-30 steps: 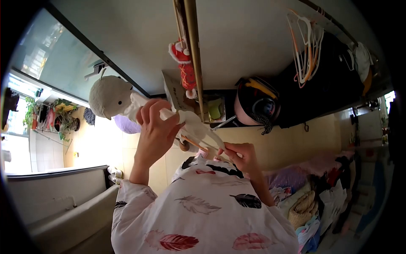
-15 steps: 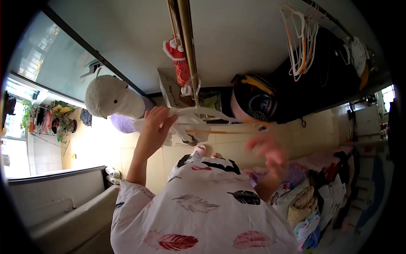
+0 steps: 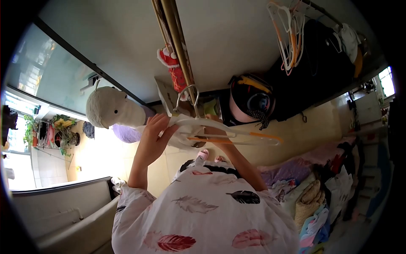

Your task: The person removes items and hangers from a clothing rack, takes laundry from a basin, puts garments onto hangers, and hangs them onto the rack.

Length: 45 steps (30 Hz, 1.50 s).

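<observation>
A white and orange clothes hanger [image 3: 266, 137] lies across in front of me, its metal hook pointing up beside the brass-coloured pole. Bunched white garment [image 3: 182, 137] cloth hangs around its left half. My left hand [image 3: 154, 133] is closed around the left end of the hanger and the cloth there. On the far side of the hanger is my right hand [image 3: 215, 122], close to its middle and to the cloth. Hanger and cloth hide most of its fingers, so its grip does not show.
A red stocking ornament [image 3: 176, 78] hangs by the pole [image 3: 175, 34]. Left of my hands stands a white plush toy [image 3: 112, 106]. Several hangers [image 3: 292, 38] hang on a rail at upper right, near dark clothes. A round bag [image 3: 249, 99] sits beyond; piled clothes [image 3: 308, 199] lie at lower right.
My right hand has moved left, from open space on the right to behind the hanger's middle. The hanger's right end has tipped lower toward me. My left hand keeps its hold.
</observation>
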Available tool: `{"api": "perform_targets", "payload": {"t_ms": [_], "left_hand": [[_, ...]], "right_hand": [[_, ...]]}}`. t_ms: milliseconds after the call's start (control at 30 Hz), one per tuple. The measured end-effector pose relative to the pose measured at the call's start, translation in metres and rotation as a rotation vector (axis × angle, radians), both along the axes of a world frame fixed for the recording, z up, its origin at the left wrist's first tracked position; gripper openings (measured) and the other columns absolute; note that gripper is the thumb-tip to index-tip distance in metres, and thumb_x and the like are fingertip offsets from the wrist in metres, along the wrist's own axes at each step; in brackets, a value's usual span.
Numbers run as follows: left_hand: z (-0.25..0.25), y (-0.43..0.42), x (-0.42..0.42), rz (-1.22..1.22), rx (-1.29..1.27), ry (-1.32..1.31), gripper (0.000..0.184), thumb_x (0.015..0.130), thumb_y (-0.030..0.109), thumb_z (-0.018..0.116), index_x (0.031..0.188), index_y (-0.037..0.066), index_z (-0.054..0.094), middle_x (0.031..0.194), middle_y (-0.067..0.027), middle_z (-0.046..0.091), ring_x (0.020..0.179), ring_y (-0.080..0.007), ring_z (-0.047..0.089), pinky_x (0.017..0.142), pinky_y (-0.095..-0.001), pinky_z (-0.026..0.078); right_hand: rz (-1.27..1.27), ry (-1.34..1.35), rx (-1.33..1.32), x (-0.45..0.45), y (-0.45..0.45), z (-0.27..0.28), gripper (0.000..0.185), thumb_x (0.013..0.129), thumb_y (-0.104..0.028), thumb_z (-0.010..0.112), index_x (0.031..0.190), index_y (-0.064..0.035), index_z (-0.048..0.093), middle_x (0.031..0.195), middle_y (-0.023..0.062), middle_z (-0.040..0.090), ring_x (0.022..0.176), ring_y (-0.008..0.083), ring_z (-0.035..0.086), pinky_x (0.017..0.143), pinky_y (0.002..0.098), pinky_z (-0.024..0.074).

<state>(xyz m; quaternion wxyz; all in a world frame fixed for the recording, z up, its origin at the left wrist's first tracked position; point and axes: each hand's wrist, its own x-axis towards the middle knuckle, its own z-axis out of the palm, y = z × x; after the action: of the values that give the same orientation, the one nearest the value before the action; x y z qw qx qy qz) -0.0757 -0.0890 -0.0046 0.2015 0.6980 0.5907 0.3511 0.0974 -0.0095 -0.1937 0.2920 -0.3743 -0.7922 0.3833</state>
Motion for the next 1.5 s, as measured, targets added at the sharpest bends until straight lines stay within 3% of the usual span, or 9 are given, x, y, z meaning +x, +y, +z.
{"api": "perform_targets", "payload": {"t_ms": [67,133,333,400,800,933,1167,1300,1500], "left_hand": [[0.001,-0.004,-0.004,0.023,0.024,0.004,0.017,0.075,0.003,0.057,0.074,-0.002,0.042,0.066,-0.0091,0.036,0.064,-0.0218,0.034,0.067,-0.0266,0.032],[0.0,-0.009,-0.012,0.045,0.037,0.005,0.017,0.075,0.003,0.058,0.074,-0.002,0.042,0.066,-0.0095,0.036,0.063,-0.0218,0.034,0.065,-0.0263,0.032],[-0.006,-0.01,-0.038,0.296,-0.012,-0.042,0.008,0.077,0.002,0.055,0.083,-0.002,0.051,0.074,-0.011,0.047,0.071,-0.0272,0.044,0.07,-0.0327,0.036],[-0.009,-0.01,-0.047,0.208,0.1,0.2,0.007,0.077,0.001,0.054,0.083,-0.001,0.051,0.074,-0.0097,0.048,0.071,-0.0264,0.044,0.072,-0.0326,0.035],[-0.01,0.004,-0.03,0.081,0.151,0.256,0.01,0.075,0.005,0.057,0.084,0.001,0.056,0.073,-0.0074,0.05,0.069,-0.0238,0.045,0.071,-0.0322,0.034],[-0.013,0.02,-0.004,0.068,0.184,0.222,0.01,0.073,0.005,0.06,0.082,0.002,0.056,0.073,-0.0068,0.052,0.071,-0.0243,0.047,0.069,-0.0337,0.035],[-0.018,0.042,0.032,-0.015,0.315,0.175,0.013,0.07,0.005,0.062,0.081,0.002,0.055,0.075,-0.0075,0.053,0.071,-0.0248,0.048,0.067,-0.0328,0.035],[-0.009,0.049,0.017,-0.126,0.101,-0.023,0.016,0.071,0.006,0.062,0.083,0.0,0.053,0.078,-0.0104,0.053,0.074,-0.0269,0.05,0.073,-0.0376,0.037],[0.002,0.062,-0.012,-0.396,0.144,0.188,0.04,0.066,0.009,0.068,0.104,0.008,0.057,0.088,-0.0062,0.059,0.079,-0.0236,0.054,0.069,-0.0303,0.045]], "right_hand": [[-0.209,-0.193,0.369,0.017,0.003,0.013,0.026,0.073,-0.026,0.057,0.094,-0.0101,0.057,0.087,0.0149,0.057,0.082,0.0343,0.055,0.067,0.0381,0.0445],[-0.12,-0.267,0.554,0.041,0.013,-0.005,0.024,0.07,-0.021,0.06,0.089,-0.0061,0.058,0.081,0.0137,0.057,0.077,0.0303,0.056,0.066,0.0351,0.0448],[-0.301,0.185,0.039,0.098,0.001,0.031,0.019,0.064,-0.007,0.06,0.081,-0.0003,0.054,0.075,0.0109,0.056,0.071,0.0217,0.056,0.065,0.0272,0.0437],[-0.316,0.187,0.042,0.106,-0.002,0.041,0.019,0.064,-0.007,0.059,0.081,0.0004,0.053,0.074,0.0109,0.056,0.07,0.0211,0.056,0.065,0.0267,0.0433],[-0.405,0.526,-0.029,0.125,0.009,0.081,0.022,0.064,0.004,0.056,0.084,-0.0012,0.048,0.079,0.0064,0.049,0.071,0.0139,0.052,0.065,0.0237,0.0432],[-0.237,0.28,0.349,0.103,0.011,0.117,0.026,0.06,0.005,0.059,0.081,-0.0019,0.047,0.088,0.0098,0.049,0.076,0.0231,0.051,0.068,0.0258,0.0419],[-0.183,0.067,0.192,0.078,0.007,0.154,0.027,0.064,-0.003,0.065,0.081,-0.0036,0.044,0.074,0.0092,0.052,0.06,0.0245,0.053,0.055,0.0294,0.0438],[-0.212,0.277,0.049,0.094,0.006,0.156,0.037,0.064,-0.002,0.062,0.095,-0.0047,0.041,0.073,0.0089,0.056,0.06,0.015,0.056,0.06,0.0232,0.0446],[-0.282,0.325,0.081,0.118,-0.006,0.18,0.043,0.062,0.002,0.057,0.102,-0.0033,0.041,0.069,0.0087,0.06,0.065,0.0104,0.056,0.064,0.0213,0.0436]]}}
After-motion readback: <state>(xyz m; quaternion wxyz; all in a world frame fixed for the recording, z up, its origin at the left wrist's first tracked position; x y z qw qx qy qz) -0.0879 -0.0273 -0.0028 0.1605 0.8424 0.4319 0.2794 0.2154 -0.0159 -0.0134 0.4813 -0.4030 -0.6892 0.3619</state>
